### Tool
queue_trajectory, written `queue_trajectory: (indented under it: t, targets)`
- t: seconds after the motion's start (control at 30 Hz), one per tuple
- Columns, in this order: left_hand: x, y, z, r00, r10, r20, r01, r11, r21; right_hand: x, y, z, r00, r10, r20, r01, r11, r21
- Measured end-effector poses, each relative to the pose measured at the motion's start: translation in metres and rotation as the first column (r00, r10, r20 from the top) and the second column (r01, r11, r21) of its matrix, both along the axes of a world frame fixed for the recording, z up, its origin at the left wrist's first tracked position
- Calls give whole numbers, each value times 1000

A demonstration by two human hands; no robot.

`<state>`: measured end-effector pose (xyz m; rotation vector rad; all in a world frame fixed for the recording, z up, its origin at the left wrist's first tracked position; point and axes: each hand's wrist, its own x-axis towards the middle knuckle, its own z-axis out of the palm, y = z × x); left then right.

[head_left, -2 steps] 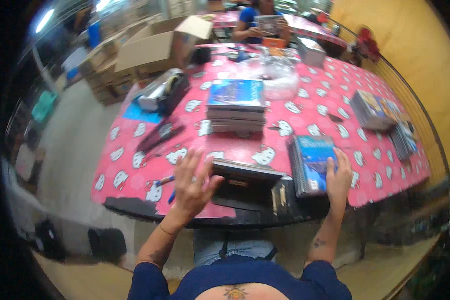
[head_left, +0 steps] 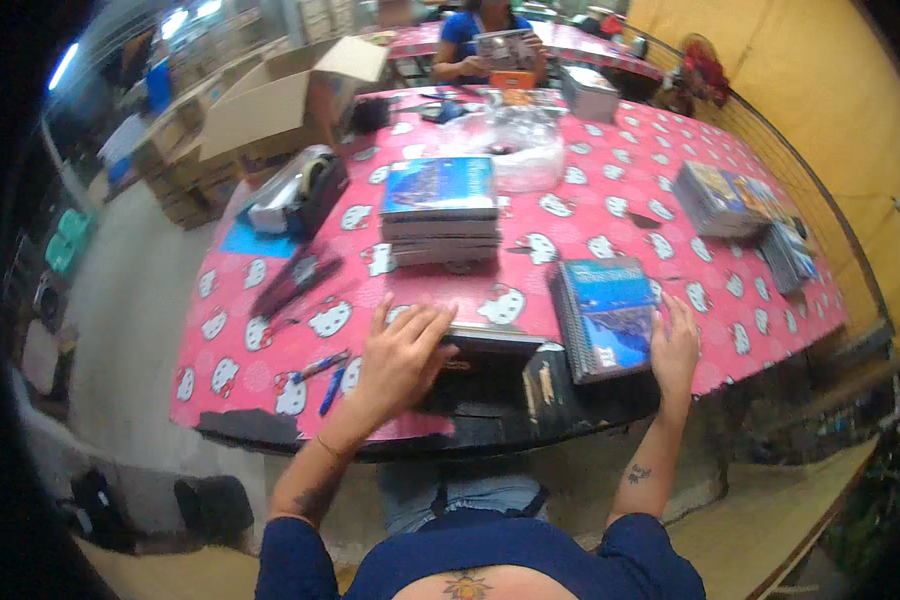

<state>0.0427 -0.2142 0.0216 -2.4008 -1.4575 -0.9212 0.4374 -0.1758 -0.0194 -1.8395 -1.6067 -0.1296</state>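
Spiral-bound notebook (head_left: pixel 605 315), blue cover up, near front edge of worktop (head_left: pixel 660 265), my right hand (head_left: pixel 676 340) open along its right side. My left hand (head_left: pixel 402 355) at black-covered book (head_left: pixel 495 363) on front edge, tbh can't tell if fingers grip. Pens (head_left: pixel 320 367) toward front-left corner.

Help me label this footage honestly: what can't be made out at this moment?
In the head view:
Left end of the black item: behind the left hand.
Whether the right hand touches the blue spiral notebook: blurred.
Bottom of the cardboard box: behind its near wall.
Cover details of the co-worker's book: too small, blurred.
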Motion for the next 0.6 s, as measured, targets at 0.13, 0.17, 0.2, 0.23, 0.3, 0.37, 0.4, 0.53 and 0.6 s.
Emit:
queue_trajectory:
  t: [0.13, 0.17, 0.2, 0.23, 0.3, 0.37, 0.4, 0.53, 0.6]
  targets:
    - [25, 37, 32, 973, -185, 141, 169, 979, 117, 64, -17, -37, 946, 33, -323, -75, 990, -121]
    - [40, 42, 41, 892, -189, 410, 200, 980, 16, 70, -18, -47, 879, 78, -470, -146, 983, -110]
    - [58, 48, 47, 746, -144, 650, 254, 964, -78, 72, -20, -49, 790, 121, -601, -216, 973, -88]
    - [82, 50, 57, 638, -89, 765, 305, 941, -145, 70, -22, -53, 809, 129, -574, -181, 983, -34]
    - [131, 53, 50, 510, -50, 859, 377, 910, -170, 60, -26, -48, 822, 86, -563, -160, 984, -83]
    - [177, 72, -6, 606, -102, 789, 358, 921, -156, 66, -20, -58, 797, 98, -596, -168, 984, -63]
    - [196, 78, -34, 700, -102, 707, 321, 929, -185, 68, -17, -66, 798, 72, -598, -152, 985, -85]
    - [231, 69, -76, 891, 47, 452, 136, 922, -363, 70, -21, -67, 808, -22, -589, -74, 988, -137]
    - [229, 64, -74, 901, 83, 426, 102, 913, -394, 67, -21, -68, 688, 60, -723, -144, 988, -56]
